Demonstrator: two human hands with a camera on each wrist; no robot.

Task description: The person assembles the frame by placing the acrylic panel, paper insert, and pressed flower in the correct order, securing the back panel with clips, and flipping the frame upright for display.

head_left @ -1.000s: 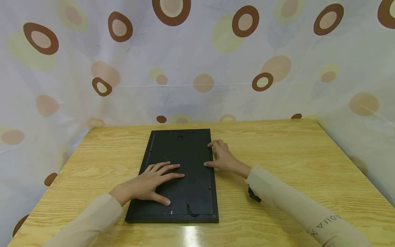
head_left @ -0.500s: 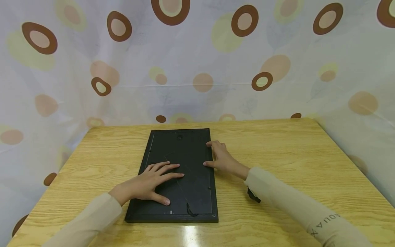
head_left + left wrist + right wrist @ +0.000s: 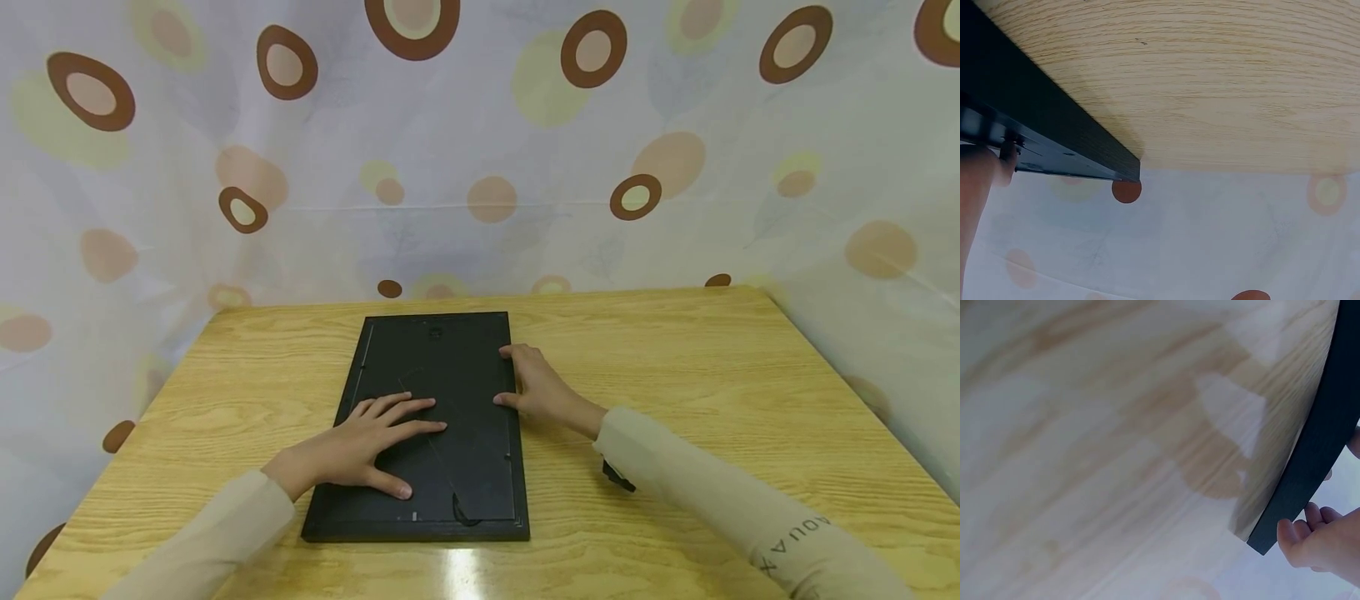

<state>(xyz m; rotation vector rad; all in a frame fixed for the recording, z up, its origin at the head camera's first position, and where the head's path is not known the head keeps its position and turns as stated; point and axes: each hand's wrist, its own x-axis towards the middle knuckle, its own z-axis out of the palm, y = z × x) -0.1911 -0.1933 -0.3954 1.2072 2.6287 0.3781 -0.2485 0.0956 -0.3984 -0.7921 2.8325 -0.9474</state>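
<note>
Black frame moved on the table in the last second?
No, no visible shift: in the head view, the black frame keeps its place against the table.

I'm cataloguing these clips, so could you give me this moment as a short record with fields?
Main object: black frame, lying flat, inset panel facing up
Support: wooden table
Left hand: rests on the frame's back panel, fingers spread
Right hand: thumb and fingers bent, touching the frame's right edge; whether it grips is unclear
Clothing: beige sleeves on both arms
Background: pale curtain with brown, peach and yellow-green rounded shapes
</note>
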